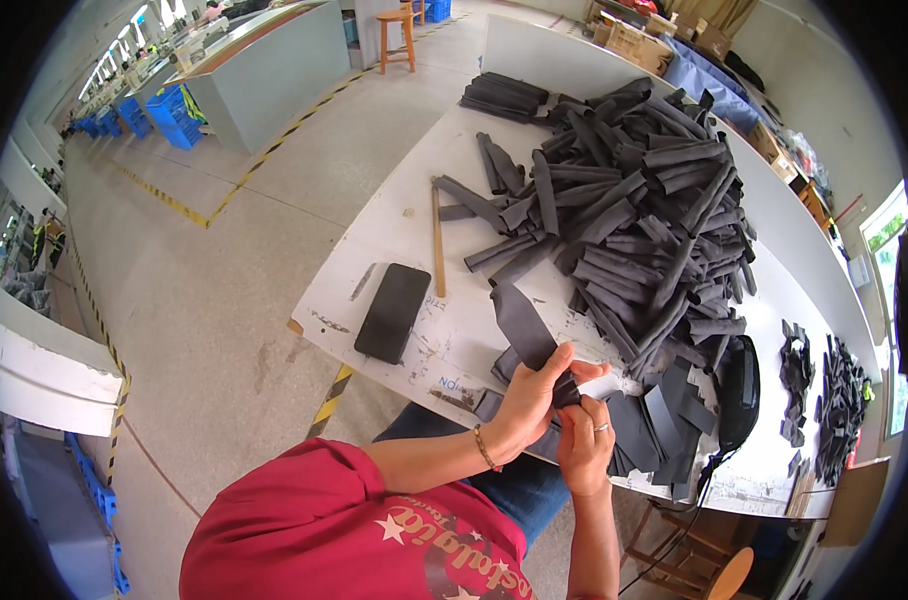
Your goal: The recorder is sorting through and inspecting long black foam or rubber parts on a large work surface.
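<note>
Over the near edge of the white table (364, 275), both my hands hold one dark grey fabric strip (524, 322). My left hand (519, 410) is closed round its lower part, thumb on top, while the upper end extends flat away from me. My right hand (586, 450), with a ring on a finger, pinches the strip's near end, which looks folded or rolled; the fingers partly hide it. Beyond my hands lies a large heap of dark grey fabric tubes (624, 215). Flat dark strips (659, 420) lie fanned out right of my right hand.
A black phone (392, 312) and a thin wooden stick (439, 240) lie left of the heap. At the right stands a black oval object (739, 395) with a cord. More dark pieces (839, 410) lie farther right. A wooden stool (724, 575) is below the table.
</note>
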Action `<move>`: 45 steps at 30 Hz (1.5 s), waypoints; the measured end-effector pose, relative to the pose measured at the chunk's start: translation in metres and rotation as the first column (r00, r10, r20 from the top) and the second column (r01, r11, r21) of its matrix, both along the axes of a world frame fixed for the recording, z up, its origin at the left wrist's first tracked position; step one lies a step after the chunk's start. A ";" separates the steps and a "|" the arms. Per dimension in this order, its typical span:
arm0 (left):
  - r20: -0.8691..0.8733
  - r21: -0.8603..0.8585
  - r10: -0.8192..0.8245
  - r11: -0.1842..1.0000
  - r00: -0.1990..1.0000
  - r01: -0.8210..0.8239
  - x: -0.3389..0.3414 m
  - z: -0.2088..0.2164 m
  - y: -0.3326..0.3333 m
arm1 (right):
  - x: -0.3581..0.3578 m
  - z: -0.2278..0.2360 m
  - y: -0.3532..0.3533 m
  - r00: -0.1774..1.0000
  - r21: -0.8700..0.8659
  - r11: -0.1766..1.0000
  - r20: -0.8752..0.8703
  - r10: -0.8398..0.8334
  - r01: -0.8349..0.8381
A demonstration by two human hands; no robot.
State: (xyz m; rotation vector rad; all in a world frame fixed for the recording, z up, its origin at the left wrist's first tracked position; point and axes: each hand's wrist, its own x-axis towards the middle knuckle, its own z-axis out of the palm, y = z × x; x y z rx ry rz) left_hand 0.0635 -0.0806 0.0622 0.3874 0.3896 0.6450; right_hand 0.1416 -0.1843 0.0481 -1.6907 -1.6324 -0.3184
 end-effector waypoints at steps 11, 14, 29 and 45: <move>0.057 0.002 -0.040 0.999 0.998 0.040 0.001 -0.011 -0.002 | -0.003 0.011 0.006 0.997 -0.065 0.998 -0.069 0.018 -0.023; 0.046 0.017 -0.053 0.999 0.998 0.052 0.002 -0.017 0.001 | -0.005 0.012 0.010 0.997 -0.083 0.996 -0.083 0.008 -0.015; -0.011 0.247 0.199 0.950 0.980 -0.190 -0.035 -0.022 0.053 | -0.005 0.021 -0.006 0.941 0.002 0.984 -0.293 -0.170 0.178; -0.023 0.193 0.233 0.955 0.972 -0.224 -0.024 -0.028 0.045 | -0.008 0.023 0.003 0.172 0.091 0.938 -0.984 0.034 0.335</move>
